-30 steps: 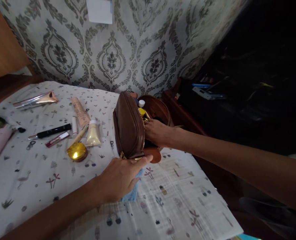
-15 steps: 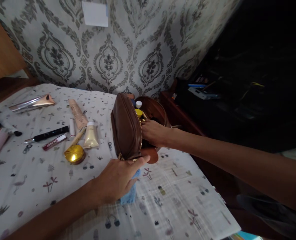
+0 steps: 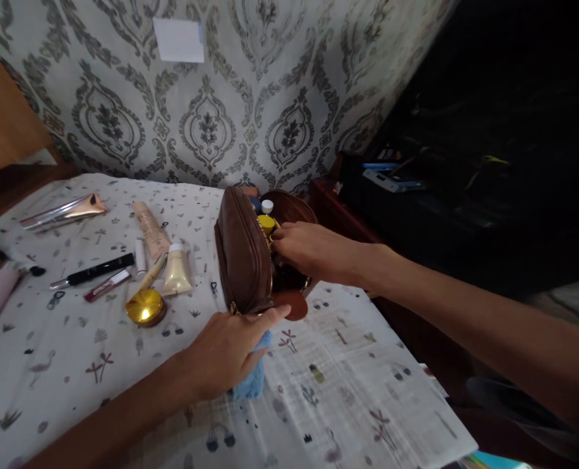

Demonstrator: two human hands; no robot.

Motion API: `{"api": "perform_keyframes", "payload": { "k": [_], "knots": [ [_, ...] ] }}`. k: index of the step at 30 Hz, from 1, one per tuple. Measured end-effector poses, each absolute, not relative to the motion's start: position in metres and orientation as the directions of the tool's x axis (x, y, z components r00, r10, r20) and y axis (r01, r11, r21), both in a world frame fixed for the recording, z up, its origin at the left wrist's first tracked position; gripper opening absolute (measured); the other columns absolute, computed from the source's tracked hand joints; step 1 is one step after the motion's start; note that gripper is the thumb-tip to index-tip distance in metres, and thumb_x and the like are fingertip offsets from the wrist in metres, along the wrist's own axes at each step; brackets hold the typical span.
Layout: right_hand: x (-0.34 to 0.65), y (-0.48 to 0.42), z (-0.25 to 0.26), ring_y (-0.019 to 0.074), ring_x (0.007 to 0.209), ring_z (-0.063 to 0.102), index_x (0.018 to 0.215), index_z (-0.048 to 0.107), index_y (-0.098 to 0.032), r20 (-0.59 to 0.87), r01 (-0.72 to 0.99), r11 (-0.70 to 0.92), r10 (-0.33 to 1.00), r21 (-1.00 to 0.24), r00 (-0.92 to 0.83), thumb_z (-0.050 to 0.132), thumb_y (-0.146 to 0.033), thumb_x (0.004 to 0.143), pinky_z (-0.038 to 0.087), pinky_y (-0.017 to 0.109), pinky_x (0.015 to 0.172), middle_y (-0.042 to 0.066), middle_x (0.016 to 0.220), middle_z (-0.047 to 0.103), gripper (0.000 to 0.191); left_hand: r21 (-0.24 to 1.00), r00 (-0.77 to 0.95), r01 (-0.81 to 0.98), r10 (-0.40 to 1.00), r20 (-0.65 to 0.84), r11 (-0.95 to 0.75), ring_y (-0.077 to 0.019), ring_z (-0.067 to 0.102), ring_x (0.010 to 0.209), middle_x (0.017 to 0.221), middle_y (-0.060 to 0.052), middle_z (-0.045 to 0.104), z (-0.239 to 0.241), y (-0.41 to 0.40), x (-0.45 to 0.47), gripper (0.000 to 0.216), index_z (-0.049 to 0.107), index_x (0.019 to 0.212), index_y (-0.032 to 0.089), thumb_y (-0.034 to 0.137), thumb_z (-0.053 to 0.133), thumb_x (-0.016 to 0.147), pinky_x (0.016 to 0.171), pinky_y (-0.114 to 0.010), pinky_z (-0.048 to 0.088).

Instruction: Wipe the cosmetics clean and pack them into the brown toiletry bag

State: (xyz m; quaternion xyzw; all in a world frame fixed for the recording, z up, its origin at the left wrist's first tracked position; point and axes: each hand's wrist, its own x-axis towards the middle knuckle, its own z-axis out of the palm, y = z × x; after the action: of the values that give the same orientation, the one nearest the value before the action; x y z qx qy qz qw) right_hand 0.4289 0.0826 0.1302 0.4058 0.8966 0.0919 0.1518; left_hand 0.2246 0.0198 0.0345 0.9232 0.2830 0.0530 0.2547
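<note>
A brown makeup bag [image 3: 240, 254] with a gold zipper stands unzipped on the cloth, its mouth facing right. My left hand [image 3: 225, 348] grips its near end, thumb by a round brown flap [image 3: 293, 306]. A fluffy light-blue item [image 3: 250, 383] shows beneath that hand. At the bag's mouth, my right hand [image 3: 301, 247] has its fingers bent and closed, with a ring on one; whatever they hold is hidden. Beside the fingers, inside the bag, are a yellow round lid [image 3: 266, 224] and a white cap [image 3: 267, 206].
On the patterned cloth [image 3: 137, 391] to the left lie a gold compact [image 3: 145, 307], a cream tube [image 3: 176, 270], a beige tube [image 3: 151, 228], a black pen-like tube [image 3: 101, 268] and a shiny metallic tube [image 3: 64, 212]. Behind stands a papered wall [image 3: 206, 130]; the cloth's edge drops away at right.
My right hand has lifted slightly and come a little out of the bag's mouth. My left hand keeps its place on the bag. The view has shifted slightly.
</note>
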Motion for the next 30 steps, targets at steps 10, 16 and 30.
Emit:
{"api": "perform_keyframes", "payload": {
  "k": [10,16,30],
  "knots": [
    [0.437,0.014,0.093,0.0210,0.072,0.065,0.079,0.064,-0.020,0.443,0.807,0.578,0.758,-0.118,-0.478,0.043,-0.038,0.102,0.051,0.033,0.062,0.008,0.083,0.068,0.036,0.531,0.831,0.481,0.556,-0.023,-0.698,-0.0218,0.069,0.091,0.107,-0.003,0.073,0.055,0.018,0.213,0.066,0.025,0.153,0.032,0.020,0.051,0.093,0.080,-0.032,0.050],
    [0.424,-0.008,0.063,0.0219,0.072,0.071,0.097,0.067,-0.026,0.589,0.730,0.645,0.688,-0.227,-0.425,0.050,-0.037,0.098,0.055,0.035,0.062,0.005,0.086,0.075,0.020,0.531,0.807,0.496,0.590,0.010,-0.687,-0.0186,0.068,0.082,0.102,-0.005,0.074,0.065,0.021,0.168,0.041,0.050,0.138,0.023,0.026,0.046,0.097,0.073,-0.026,0.047],
    [0.335,-0.016,0.031,0.0196,0.071,0.070,0.093,0.067,-0.023,0.465,0.571,0.636,0.771,-0.520,-0.435,0.050,-0.025,0.097,0.056,0.031,0.058,0.004,0.082,0.073,0.018,0.668,0.147,0.684,0.952,0.267,-0.293,-0.0160,0.055,0.065,0.075,0.001,0.064,0.032,0.056,0.047,0.029,0.066,0.102,0.019,0.039,0.047,0.094,0.063,-0.026,0.040]
  ]
}}
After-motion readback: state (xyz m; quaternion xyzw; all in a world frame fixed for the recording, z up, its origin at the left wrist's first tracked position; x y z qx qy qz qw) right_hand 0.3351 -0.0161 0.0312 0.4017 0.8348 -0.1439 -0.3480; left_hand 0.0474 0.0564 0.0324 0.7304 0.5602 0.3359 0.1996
